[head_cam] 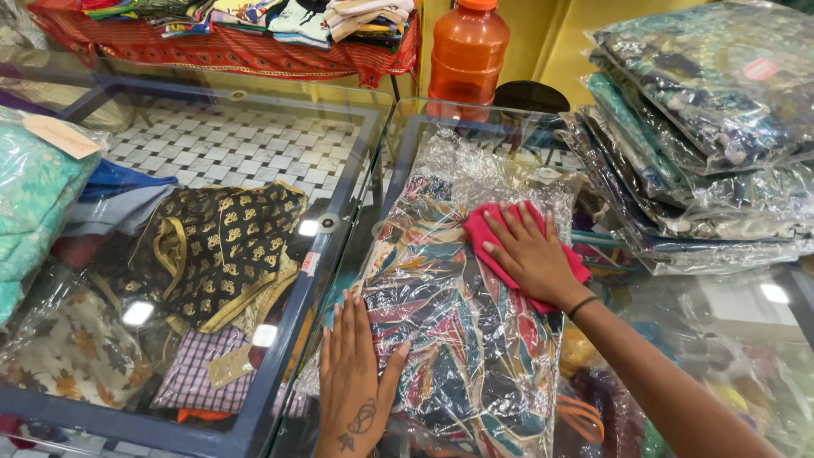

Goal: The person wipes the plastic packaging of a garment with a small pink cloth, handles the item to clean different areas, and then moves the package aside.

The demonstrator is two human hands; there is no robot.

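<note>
Pink cloth (pixel 496 242) lies on the clear-plastic-wrapped multicolour garment packet (pixel 462 339), at the packet's far right part, on the glass-topped desk (pixel 356 127). Right hand (pixel 530 254) is pressed flat on top of the cloth, fingers (pixel 509 222) spread apart and extended, pointing far-left; not clamped on anything, palm covers most of the cloth, with pink showing at the far-left edge and at the right of the wrist. Black band on the right wrist.

Left hand (pixel 356 373) lies flat on the near-left edge of the same packet, fingers together-ish, thumb splayed out to the right, pressing down, gripping nothing. Tattoo on the back of the hand.

Key relation: the packet's long axis runs near to far, tilted slightly right at the far end; the cloth sits toward the far end directly under the right hand, well apart from the left hand, so the right hand is the one on it.

Around: under the glass on the left, a black-and-gold patterned garment (pixel 225 250) and a checked fabric piece (pixel 203 373). Right, a stack of wrapped garment packets (pixel 712 144). Far, an orange plastic jug (pixel 468 51) and folded clothes on a red-covered table (pixel 229 47).
</note>
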